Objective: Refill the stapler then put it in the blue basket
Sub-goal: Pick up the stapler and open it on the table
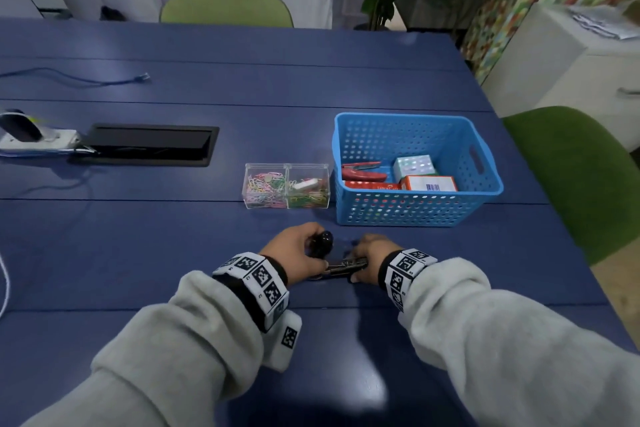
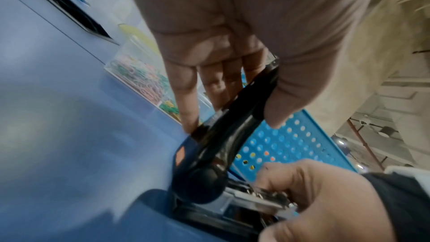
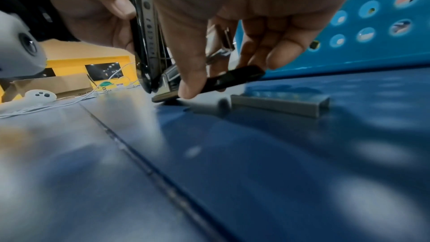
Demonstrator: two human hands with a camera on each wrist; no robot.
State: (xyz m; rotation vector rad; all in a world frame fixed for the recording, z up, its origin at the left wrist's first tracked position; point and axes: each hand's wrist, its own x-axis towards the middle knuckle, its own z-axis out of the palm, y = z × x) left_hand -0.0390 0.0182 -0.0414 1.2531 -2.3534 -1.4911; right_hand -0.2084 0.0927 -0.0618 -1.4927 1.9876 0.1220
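A black stapler (image 1: 346,266) lies on the blue table in front of me, its top cover (image 1: 322,242) swung up. My left hand (image 1: 306,241) grips that raised cover (image 2: 232,135) between thumb and fingers (image 2: 186,98). My right hand (image 1: 367,253) pinches the stapler's base (image 3: 235,78) and steadies the metal magazine (image 2: 256,196). In the right wrist view a grey strip of staples (image 3: 279,103) rests on the table just past my fingers. The blue perforated basket (image 1: 415,215) stands right behind the hands.
The basket holds a red stapler (image 1: 362,173) and small boxes (image 1: 429,183). A clear two-part box of coloured paper clips (image 1: 287,185) stands to its left. A black cable hatch (image 1: 149,146) and a power strip (image 1: 34,139) lie far left. A green chair (image 1: 571,177) is at the table's right edge.
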